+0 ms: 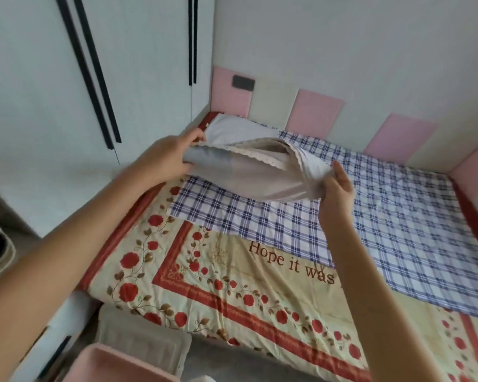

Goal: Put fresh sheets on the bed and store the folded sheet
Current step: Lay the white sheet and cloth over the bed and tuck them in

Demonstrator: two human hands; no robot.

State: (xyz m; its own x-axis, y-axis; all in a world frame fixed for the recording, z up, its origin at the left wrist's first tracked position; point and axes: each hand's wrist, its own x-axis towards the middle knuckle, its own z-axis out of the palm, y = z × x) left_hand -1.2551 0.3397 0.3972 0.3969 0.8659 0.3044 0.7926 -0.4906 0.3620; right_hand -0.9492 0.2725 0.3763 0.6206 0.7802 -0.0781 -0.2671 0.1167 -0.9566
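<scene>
Holding likely light, floppy grey-beige lace-edged pillow (246,175) above blue-checked sheet (398,216): your left hand (163,158), right hand (337,188) clutch opposite ends.

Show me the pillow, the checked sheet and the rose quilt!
pillow (246,179): head view, on its grey-beige middle.
checked sheet (398,216): head view, on its flat middle.
rose quilt (232,263): head view, on its cream centre panel.

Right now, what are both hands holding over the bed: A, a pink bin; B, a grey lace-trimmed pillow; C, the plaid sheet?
B: the left hand and right hand grip opposite ends of the grey pillow, above the plaid sheet spread on the bed.
</scene>
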